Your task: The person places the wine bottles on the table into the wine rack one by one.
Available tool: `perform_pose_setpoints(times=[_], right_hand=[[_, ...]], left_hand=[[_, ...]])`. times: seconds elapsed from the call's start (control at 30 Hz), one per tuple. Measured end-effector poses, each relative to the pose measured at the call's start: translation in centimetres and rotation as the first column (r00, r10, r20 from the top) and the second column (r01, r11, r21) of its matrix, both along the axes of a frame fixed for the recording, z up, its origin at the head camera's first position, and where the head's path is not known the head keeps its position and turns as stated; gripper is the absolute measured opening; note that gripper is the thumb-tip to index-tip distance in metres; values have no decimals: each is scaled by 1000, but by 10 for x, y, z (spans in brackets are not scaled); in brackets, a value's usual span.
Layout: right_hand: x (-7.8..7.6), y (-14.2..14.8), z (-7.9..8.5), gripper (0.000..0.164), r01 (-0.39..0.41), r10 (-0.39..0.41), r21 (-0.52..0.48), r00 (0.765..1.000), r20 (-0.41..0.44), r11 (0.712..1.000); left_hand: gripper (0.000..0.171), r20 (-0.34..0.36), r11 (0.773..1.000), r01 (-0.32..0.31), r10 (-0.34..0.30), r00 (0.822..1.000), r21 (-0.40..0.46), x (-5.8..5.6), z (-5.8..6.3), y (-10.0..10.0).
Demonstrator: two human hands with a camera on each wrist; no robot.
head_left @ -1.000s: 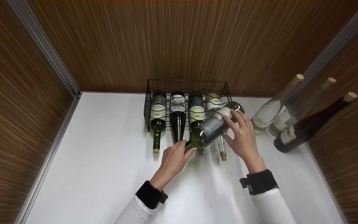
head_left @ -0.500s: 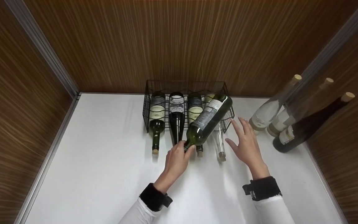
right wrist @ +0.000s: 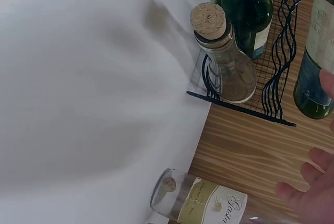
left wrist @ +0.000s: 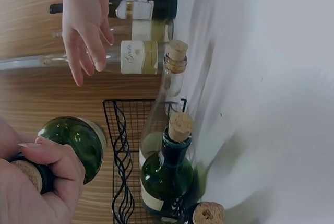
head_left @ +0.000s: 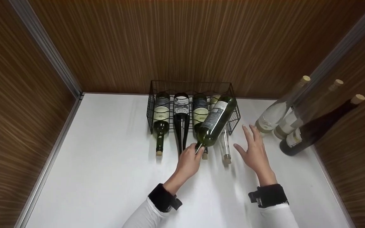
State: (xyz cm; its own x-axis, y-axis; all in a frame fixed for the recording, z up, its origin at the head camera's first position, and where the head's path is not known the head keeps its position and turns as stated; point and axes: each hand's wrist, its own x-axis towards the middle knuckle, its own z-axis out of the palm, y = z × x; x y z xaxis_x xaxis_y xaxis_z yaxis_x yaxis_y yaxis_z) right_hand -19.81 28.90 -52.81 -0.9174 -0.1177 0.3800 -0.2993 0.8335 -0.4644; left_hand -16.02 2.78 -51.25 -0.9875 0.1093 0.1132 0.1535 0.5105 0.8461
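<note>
The left hand (head_left: 189, 161) grips the bottle (head_left: 215, 122) by its neck, its body slanting away beyond the grip, above the rack (head_left: 234, 119); contact is hard to judge. The right hand (head_left: 256, 155), right of the grip, fingers spread and empty, could best steady the far end.

Table (head_left: 106, 177) was white and boxed in on three sides, all brown wood grain: a far panel (head_left: 182, 41) with streaks running up and down, a left wall (head_left: 11, 110), a right wall (head_left: 356, 155). Grey metal post (head_left: 48, 47) stood in the far left corner, and a grey strip (head_left: 54, 161) ran down the table's left edge.
</note>
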Motion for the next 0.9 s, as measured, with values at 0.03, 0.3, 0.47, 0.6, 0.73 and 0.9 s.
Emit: perform_pose_setpoints(times=[0.03,0.3,0.47,0.6,0.73,0.9], right_hand=[[0,0,-1,77,3,-3,-4,1000,5,1000],[2,3,-1,77,26,-24,-16,995,96,1000],[4,4,1,77,82,-78,-20,988,132,996],[4,4,1,76,99,-92,-46,986,137,994],[4,4,-1,75,96,-87,-58,985,150,994],[4,5,-3,76,98,-86,-58,980,180,993]], left_hand=[[30,9,1000,-3,3,1000,-7,0,1,2],[24,73,999,3,-6,997,39,0,2,16],[30,87,998,13,-19,996,63,-3,4,22],[34,62,997,-8,4,998,72,-4,3,27],[36,66,995,-19,13,998,99,-7,3,33],[36,97,990,-24,10,995,136,-13,5,42]])
